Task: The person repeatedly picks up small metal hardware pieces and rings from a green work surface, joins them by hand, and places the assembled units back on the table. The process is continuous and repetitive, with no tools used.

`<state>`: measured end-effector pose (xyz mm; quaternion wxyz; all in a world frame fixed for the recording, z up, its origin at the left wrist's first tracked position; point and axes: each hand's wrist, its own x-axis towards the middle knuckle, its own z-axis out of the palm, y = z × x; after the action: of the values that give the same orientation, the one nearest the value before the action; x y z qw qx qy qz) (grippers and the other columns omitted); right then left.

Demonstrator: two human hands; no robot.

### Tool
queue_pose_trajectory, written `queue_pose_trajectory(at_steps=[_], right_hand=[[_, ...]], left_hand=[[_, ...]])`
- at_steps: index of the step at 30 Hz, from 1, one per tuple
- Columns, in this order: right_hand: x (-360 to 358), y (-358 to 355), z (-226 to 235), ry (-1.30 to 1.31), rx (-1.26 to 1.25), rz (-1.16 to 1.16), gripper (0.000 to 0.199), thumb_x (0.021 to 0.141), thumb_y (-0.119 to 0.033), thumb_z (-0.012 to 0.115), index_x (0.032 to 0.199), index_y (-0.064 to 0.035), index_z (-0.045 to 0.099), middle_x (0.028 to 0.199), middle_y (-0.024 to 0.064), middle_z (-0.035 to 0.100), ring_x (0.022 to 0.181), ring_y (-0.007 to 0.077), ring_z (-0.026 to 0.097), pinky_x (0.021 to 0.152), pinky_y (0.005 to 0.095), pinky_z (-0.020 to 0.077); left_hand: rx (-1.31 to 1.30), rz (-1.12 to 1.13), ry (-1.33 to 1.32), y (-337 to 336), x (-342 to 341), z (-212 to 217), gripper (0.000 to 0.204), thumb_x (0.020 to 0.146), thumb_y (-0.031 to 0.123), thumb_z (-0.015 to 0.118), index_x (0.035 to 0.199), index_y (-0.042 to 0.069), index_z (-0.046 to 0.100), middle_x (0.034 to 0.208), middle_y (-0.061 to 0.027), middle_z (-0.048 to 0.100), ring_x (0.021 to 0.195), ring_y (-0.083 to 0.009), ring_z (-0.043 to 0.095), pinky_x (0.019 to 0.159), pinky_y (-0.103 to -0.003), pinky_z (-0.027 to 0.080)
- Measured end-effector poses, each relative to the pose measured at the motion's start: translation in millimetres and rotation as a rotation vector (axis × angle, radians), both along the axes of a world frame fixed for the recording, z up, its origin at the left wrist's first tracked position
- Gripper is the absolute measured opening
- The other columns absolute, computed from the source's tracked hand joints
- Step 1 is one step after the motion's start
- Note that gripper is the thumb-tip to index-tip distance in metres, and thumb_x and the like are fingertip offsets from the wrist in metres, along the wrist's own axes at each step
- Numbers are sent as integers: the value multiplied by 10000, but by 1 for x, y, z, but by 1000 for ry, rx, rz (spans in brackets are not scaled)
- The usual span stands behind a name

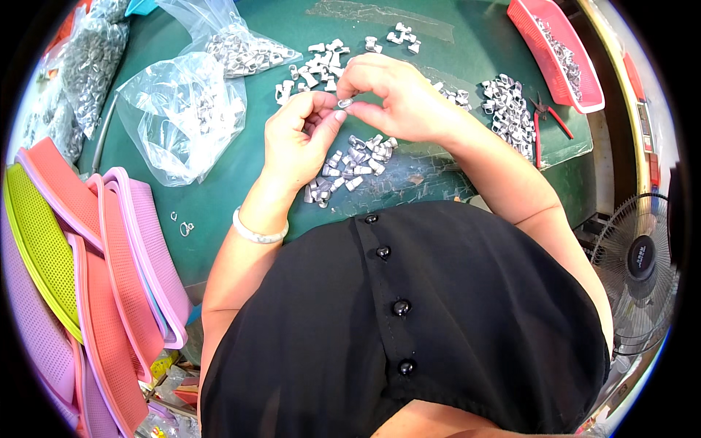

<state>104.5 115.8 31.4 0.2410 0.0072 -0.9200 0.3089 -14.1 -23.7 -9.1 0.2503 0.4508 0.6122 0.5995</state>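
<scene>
Both my hands meet above the middle of the green table, holding one small silvery ring-like metal piece (345,104) between the fingertips. My left hand (298,139) pinches it from the left with thumb and forefinger, the other fingers curled. From the right, my right hand (405,98) closes thumb and forefinger on the same piece. Right below the hands lies a loose pile of small metal pieces (358,162). Beyond them spreads another group of silvery pieces (321,67), partly hidden by my fingers. What fine detail the held piece has is too small to tell.
Clear plastic bags (171,135) with metal pieces lie left. A larger heap (509,113) sits right, beside red-handled pliers (544,120) and a pink basket (562,62) of pieces. Stacked colored baskets (102,285) crowd the left edge; a fan (639,266) stands at right.
</scene>
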Motion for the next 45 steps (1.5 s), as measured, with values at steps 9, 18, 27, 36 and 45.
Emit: queue_pose_trajectory(at_steps=[9,18,27,36,45], right_hand=[[27,35,16,-381,283,-42,54,667,-40,550,700,-22,511,714,144,583,752,333,585,670,418,461],[16,51,6,-426,373,-240,233,760,-204,635,911,-34,586,852,128,590,814,320,578,715,396,463],[-24,39,-21,-425,329,-305,206,769,-174,612,914,-29,584,909,139,597,851,304,601,725,393,490],[-6,25,-4,-230,-317,-13,196,760,-47,637,940,-17,566,824,41,572,743,135,557,688,276,465],[-4,11,-20,17,-463,124,184,750,-42,645,916,-20,568,813,45,591,745,130,574,696,269,477]], left_hand=[[-8,10,99,-1,1,3,130,749,20,673,871,20,629,737,-6,565,619,-53,502,555,-186,427],[-33,3,131,-1,2,4,123,759,34,672,873,14,631,742,-7,563,622,-54,501,552,-190,427],[-69,-22,156,-3,0,7,117,793,30,653,902,-2,625,786,5,568,654,-45,505,603,-185,424],[-31,34,21,1,-1,-2,184,766,41,668,939,3,620,751,1,566,625,-43,495,551,-179,424],[39,37,35,1,0,-1,151,769,39,668,903,-2,611,750,6,566,621,-38,488,547,-179,418]])
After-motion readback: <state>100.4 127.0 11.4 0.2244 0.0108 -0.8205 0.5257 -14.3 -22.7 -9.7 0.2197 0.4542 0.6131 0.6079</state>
